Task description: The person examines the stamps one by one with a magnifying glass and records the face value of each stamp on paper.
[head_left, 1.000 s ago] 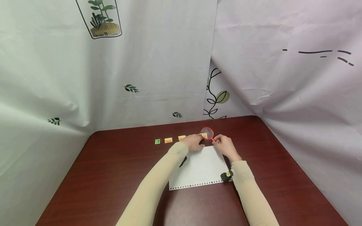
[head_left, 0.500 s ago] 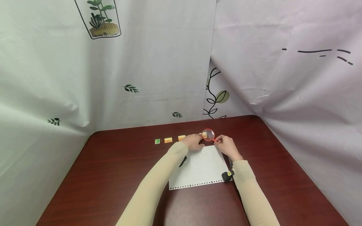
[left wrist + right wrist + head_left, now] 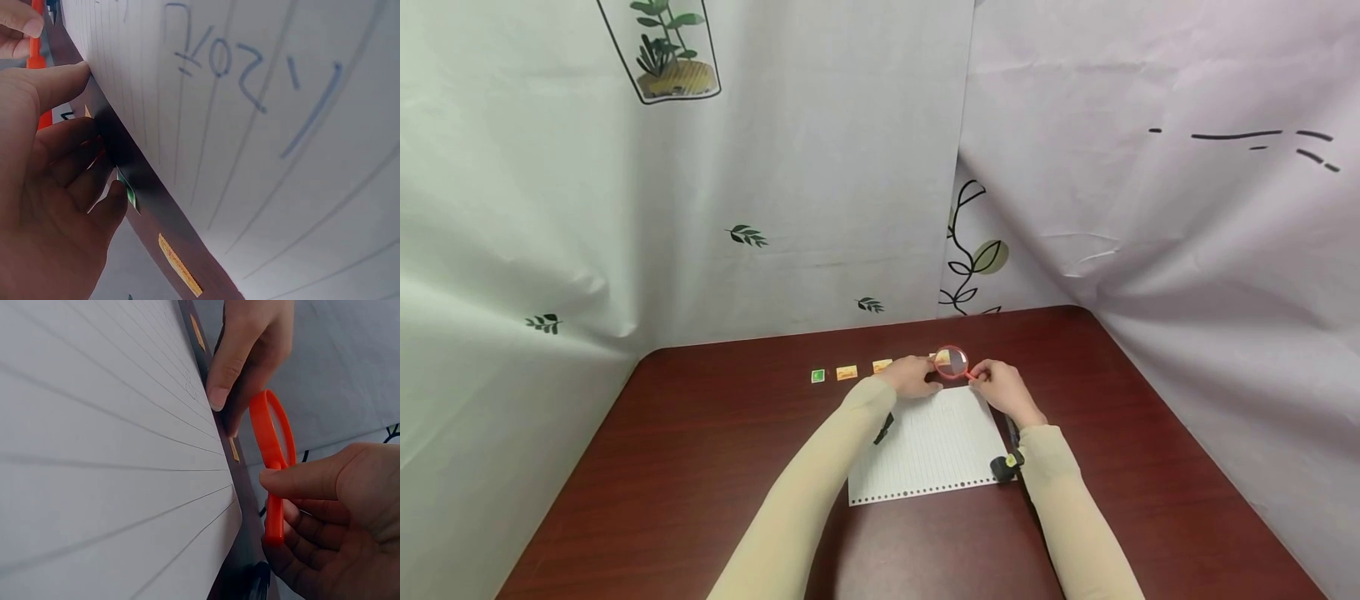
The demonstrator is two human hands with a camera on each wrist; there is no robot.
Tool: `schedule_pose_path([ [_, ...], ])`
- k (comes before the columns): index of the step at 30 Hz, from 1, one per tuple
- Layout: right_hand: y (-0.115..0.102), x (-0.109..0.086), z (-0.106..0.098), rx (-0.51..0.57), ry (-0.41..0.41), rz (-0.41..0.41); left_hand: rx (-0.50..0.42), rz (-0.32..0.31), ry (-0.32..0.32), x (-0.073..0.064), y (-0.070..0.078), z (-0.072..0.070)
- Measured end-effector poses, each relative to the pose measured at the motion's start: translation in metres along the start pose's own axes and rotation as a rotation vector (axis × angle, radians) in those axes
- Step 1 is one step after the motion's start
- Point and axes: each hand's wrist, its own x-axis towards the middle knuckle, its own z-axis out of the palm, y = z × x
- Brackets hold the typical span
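My right hand (image 3: 1002, 387) pinches the handle of a red magnifying glass (image 3: 275, 512) between thumb and fingers. The lens hovers over the far side of the table, at the right end of a row of stamps. My left hand (image 3: 910, 377) lies palm down beside the lens, its fingertips at an orange stamp (image 3: 234, 450) partly seen through the glass. To the left sit a green stamp (image 3: 817, 376), an orange stamp (image 3: 846, 372) and another orange stamp (image 3: 882, 366) partly behind the left hand.
A lined sheet of paper (image 3: 925, 450) with punched holes lies under the forearms; blue handwriting shows in the left wrist view. A dark, shiny object (image 3: 259, 578), perhaps a pen, is by its edge. White printed cloth (image 3: 850, 208) hangs behind the brown table (image 3: 715, 467).
The magnifying glass has shifted slightly right and towards me, with my right hand moving along. My left hand has stayed nearly still.
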Motion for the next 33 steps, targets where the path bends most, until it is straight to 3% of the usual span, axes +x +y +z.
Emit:
schedule_pose_path([
  [18,0.001,0.001,0.003,-0.020,0.005,-0.045,-0.042,0.009,0.001,-0.001,-0.003,0.000],
  [33,-0.005,0.000,-0.008,0.020,0.087,-0.062,-0.026,-0.010,-0.005,-0.006,0.004,-0.002],
])
